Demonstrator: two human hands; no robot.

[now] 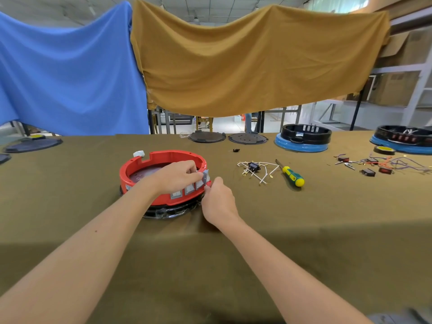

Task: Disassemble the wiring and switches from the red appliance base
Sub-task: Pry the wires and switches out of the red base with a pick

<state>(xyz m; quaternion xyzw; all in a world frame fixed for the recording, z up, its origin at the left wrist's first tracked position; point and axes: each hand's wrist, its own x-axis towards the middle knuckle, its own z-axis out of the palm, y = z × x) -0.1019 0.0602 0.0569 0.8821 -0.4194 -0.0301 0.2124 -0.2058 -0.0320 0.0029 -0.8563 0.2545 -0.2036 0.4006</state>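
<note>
The red appliance base (161,157), a round ring-shaped shell, sits on the olive-covered table on a black wrapped part. Its front wall carries a row of grey rocker switches (189,188). One grey switch (205,176) at the right end of the row is tilted partway out of the wall. My left hand (177,175) reaches over the rim and pinches that switch from above. My right hand (217,199) is beside the base on the right, its thumb and fingertip at the lower edge of the same switch. The wiring inside the base is hidden by my left hand.
A white wire bundle with a black socket (253,168) and a green-and-yellow screwdriver (292,176) lie to the right. Loose switches and coloured wires (383,166) lie further right. Two black-and-blue bases (304,137) and black round plates (207,136) stand at the far edge.
</note>
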